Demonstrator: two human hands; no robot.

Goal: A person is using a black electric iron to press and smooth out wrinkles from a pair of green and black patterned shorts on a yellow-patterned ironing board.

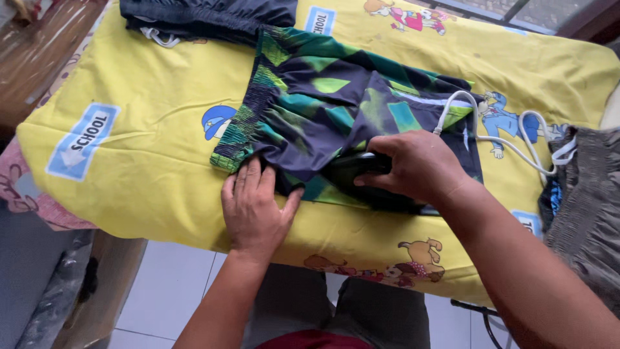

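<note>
A pair of dark navy shorts with green and teal patches [336,106] lies spread on a yellow cartoon-print cloth [161,129] covering the board. My right hand [420,165] is closed around the black handle of an iron [361,169], which rests on the lower part of the shorts. A white cord [491,132] runs from the iron to the right. My left hand [253,207] lies flat with fingers together, pressing the shorts' near edge by the elastic waistband.
A dark folded garment [206,16] lies at the far edge of the board. A grey gathered garment [588,207] sits at the right. A wooden surface [39,58] stands to the left. White floor tiles [168,291] and my knees show below.
</note>
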